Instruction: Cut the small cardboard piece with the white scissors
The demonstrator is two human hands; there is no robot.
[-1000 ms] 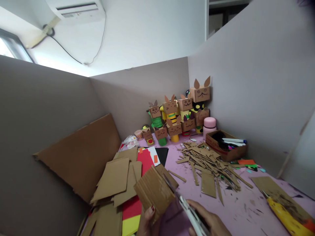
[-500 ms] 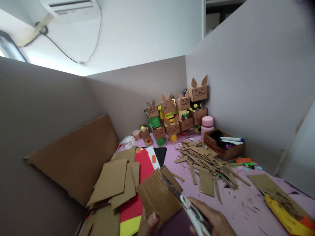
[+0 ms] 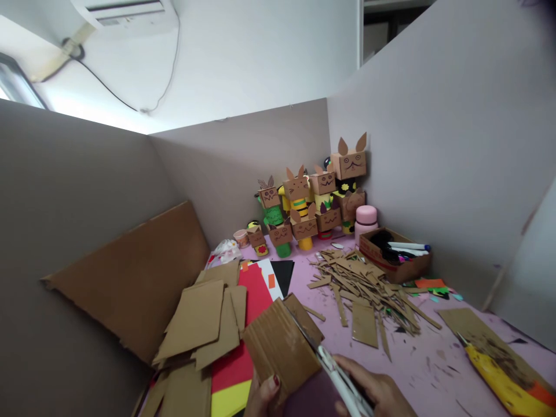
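The left hand (image 3: 264,397) is pinching a brown, four-sided corrugated cardboard piece (image 3: 280,350), its thumb lying on the near edge; the piece is extending forward and rightward from those fingers. The right hand (image 3: 376,385) is clamping its fingers around white-handled metal scissors (image 3: 337,376), whose blades are reaching left of those fingers into the cardboard's right side. Ahead of the right fingers, a heap of thin brown cardboard strips (image 3: 365,284) is lying; farther right, a yellow, pointed-tip tool (image 3: 490,370) is resting.
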